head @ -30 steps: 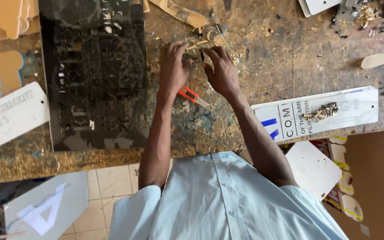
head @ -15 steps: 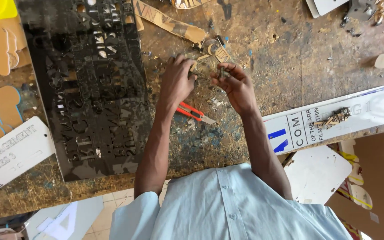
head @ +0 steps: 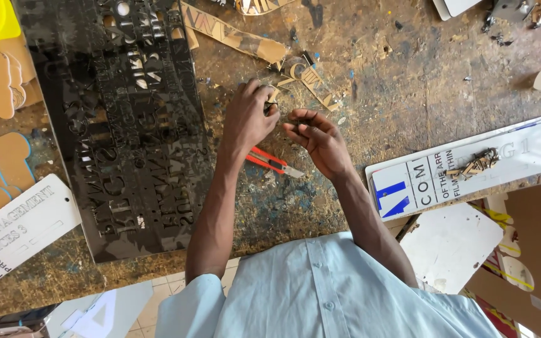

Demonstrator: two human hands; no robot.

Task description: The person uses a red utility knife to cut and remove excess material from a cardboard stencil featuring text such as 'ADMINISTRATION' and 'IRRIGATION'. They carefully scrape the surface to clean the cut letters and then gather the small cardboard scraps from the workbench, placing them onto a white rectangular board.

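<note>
The small cut-out piece (head: 271, 100) sits pinched in my left hand (head: 250, 119), upper centre of the frame. My right hand (head: 316, 138) has just let go and pulled back, fingers loosely curled, holding nothing. The orange utility knife (head: 275, 163) lies below my hands, beside the black stencil sheet (head: 114, 125).

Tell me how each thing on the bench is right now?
Left hand: fingers pinched on a small piece, too small to identify.
Right hand: fingers curled, holding nothing visible.
Knife: lying flat, blade out.
Black sheet: flat, letters cut out.
White sign: flat, wood bits on top.
</note>
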